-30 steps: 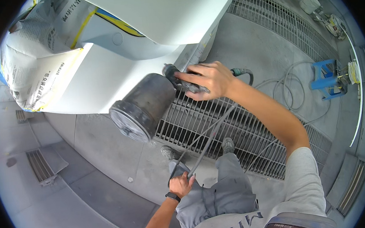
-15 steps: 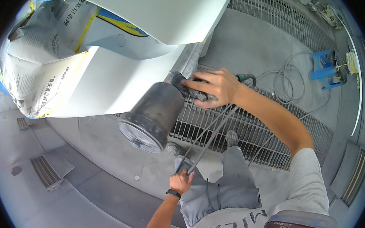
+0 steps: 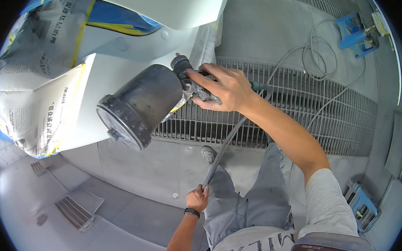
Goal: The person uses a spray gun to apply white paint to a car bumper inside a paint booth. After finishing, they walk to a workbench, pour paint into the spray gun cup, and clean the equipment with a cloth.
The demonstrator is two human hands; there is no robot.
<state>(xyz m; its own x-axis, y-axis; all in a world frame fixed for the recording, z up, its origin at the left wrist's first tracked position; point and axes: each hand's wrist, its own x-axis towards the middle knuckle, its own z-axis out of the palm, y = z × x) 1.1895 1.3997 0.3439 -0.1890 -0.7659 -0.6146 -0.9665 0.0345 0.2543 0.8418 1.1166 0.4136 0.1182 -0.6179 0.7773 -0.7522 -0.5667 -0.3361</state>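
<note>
Well, farthest left, printed grey-and-white masking paper (image 3: pixel 36 97) edged with thin yellow tape (image 3: pixel 70 99) covers the left side of a smooth white moulded panel (image 3: pixel 111 73), the landmark for everything that follows. Below the panel, well apart from it, a slatted rectangular grey vent (image 3: pixel 74 212) sits in a pale surface. Overlapping the panel's right part in view is a dark spray gun with a large, scuffed, charcoal-grey cylindrical cup (image 3: pixel 145 99); the cup leans, its broad lidded end toward the lower left. Whether it touches the panel cannot be told.

Below and to the right of the panel, the left hand (image 3: pixel 197 199), with a black wristband (image 3: pixel 191 213) behind it, is closed around a flexible grey hose (image 3: pixel 219 157). That hose rises toward the right and passes behind the right forearm. Just right of the panel, the right hand (image 3: pixel 224 86) holds the spray gun, its fingers wrapped round the gun's body. Behind that wrist shows a small green fitting (image 3: pixel 255 86).

Farther right of the panel, a long grey metal floor grating (image 3: pixel 331 124) runs beneath the right forearm. Beyond it, well apart from the panel, lie loops of thin grey hose (image 3: pixel 304 60), and near them, farthest right, is a bright blue plastic stool (image 3: pixel 354 38).
</note>
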